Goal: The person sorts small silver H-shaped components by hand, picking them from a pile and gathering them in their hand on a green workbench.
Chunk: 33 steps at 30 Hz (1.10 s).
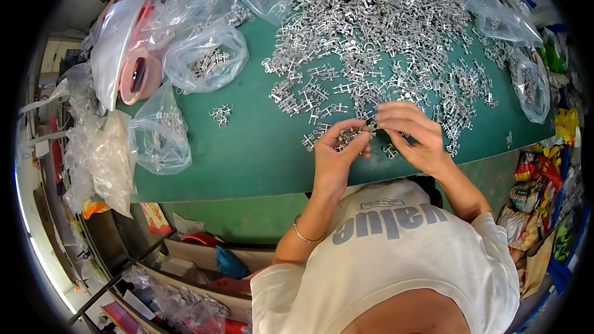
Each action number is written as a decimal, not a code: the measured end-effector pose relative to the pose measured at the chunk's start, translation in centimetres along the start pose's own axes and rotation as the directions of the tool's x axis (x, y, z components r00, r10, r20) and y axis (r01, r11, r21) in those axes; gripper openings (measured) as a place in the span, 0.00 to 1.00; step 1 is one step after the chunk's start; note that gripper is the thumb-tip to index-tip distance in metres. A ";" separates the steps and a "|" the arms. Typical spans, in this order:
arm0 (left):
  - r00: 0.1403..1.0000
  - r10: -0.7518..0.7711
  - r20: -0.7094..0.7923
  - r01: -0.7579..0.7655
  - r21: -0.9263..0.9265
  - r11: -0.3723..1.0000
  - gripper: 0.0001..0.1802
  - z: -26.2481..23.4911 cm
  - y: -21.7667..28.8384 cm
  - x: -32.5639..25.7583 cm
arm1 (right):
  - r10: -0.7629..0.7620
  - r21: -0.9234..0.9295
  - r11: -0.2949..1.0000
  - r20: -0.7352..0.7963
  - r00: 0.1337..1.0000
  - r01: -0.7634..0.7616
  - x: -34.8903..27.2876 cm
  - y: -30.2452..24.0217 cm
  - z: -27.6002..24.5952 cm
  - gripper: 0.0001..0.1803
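My left hand is closed round several small silver metal pieces, just above the near edge of the green table. Close beside it on the right, my right hand has its fingers bent, thumb and fingertips close together near the held pieces. Whether a piece sits between those fingertips is hidden. Beyond both hands spreads a large heap of the same silver metal pieces, thinning into loose ones toward me. A small separate cluster of metal pieces lies to the left.
Clear plastic bags holding metal pieces stand at the left, one bag near the edge and another bag behind. A pink container sits beside them. At the right edge lies another bag. Colourful packages are piled beyond the table.
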<state>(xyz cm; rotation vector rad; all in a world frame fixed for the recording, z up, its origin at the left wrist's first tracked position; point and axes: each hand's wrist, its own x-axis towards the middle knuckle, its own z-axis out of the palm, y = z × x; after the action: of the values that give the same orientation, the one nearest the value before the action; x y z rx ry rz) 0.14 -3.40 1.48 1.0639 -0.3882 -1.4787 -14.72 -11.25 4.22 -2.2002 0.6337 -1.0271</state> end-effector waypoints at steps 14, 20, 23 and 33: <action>0.950 0.283 -0.132 -0.236 0.290 0.928 0.14 1.1 0.0 -0.9 | 0.583 0.673 0.440 0.290 0.759 -0.594 -0.9 -0.1 -0.1 0.16; 0.854 0.519 -0.017 -0.423 0.558 0.714 0.13 0.4 -0.2 -0.9 | 0.490 0.519 0.715 0.108 0.865 -0.469 -0.9 -1.3 0.8 0.15; 0.826 0.563 -0.014 -0.444 0.598 0.667 0.14 0.8 -0.3 -1.0 | 0.618 0.727 0.428 0.198 0.761 -0.537 -0.7 -1.2 0.6 0.13; 0.752 0.652 0.092 -0.515 0.699 0.496 0.14 1.2 0.1 -1.3 | 0.481 0.186 0.859 0.028 0.876 -0.478 -0.1 -1.5 0.2 0.10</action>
<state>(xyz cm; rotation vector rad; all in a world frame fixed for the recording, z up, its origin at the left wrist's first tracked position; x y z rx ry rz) -0.89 -2.68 2.68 1.4453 -1.1240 -0.5640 -14.41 -10.06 5.12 -1.7396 0.9917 -0.8041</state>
